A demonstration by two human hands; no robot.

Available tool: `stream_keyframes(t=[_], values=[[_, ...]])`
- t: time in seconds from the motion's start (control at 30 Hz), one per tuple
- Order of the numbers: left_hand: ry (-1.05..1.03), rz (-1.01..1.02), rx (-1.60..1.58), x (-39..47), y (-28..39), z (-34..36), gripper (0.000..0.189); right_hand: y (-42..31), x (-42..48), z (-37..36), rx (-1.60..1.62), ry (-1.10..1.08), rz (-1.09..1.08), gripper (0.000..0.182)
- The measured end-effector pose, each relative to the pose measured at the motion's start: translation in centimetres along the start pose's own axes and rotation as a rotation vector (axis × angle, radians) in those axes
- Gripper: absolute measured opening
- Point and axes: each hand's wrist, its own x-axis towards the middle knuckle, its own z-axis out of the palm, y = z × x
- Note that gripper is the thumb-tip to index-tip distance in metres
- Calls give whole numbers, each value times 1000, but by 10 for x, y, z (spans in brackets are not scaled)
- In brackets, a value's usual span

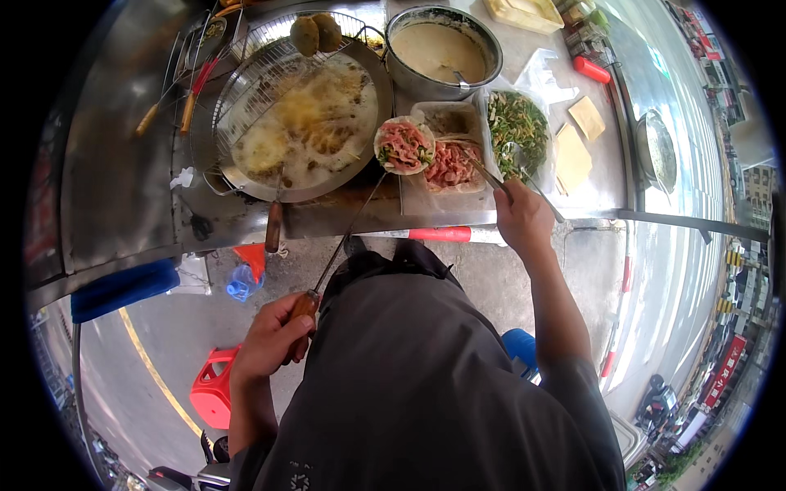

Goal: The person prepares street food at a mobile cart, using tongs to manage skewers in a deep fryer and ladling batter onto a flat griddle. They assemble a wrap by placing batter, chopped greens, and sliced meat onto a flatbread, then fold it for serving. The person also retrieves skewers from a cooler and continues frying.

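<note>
My left hand grips the wooden handle of a long-handled round ladle. Sliced raw meat lies over chopped greens in its bowl, between the wok and the food tubs. In my right hand are metal tongs or long tweezers, their tips at the tub of raw sliced meat. Just right of that is a tub of chopped greens with a spoon in it. Oil bubbles in the large wok, where a second wooden-handled ladle rests over the near rim.
Two browned fried cakes sit on a wire rack over the wok. A steel pot of batter stands behind the tubs. Paper bags and a red cylindrical item lie at right. Skewer-like tools with wooden handles are at left.
</note>
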Motion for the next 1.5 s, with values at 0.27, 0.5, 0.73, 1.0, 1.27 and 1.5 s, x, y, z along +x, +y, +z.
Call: stream_keyframes(t=[0.27,0.5,0.73,1.0,1.27,1.5], values=[[-2,-20,30,0,3,0,31,-14,-7,14,-94,-137,3,20],[17,-25,19,-3,1,-2,32,-4,-20,26,87,-60,85,19],[14,-51,35,-3,3,-6,33,0,-12,13,249,74,167,20],[0,-49,85,0,16,-7,33,-9,20,35,-94,-143,94,29],[-1,-40,56,-1,17,-14,35,2,-4,33,163,92,217,21],[-34,-47,85,3,21,-22,40,-14,-1,12,186,15,332,27]])
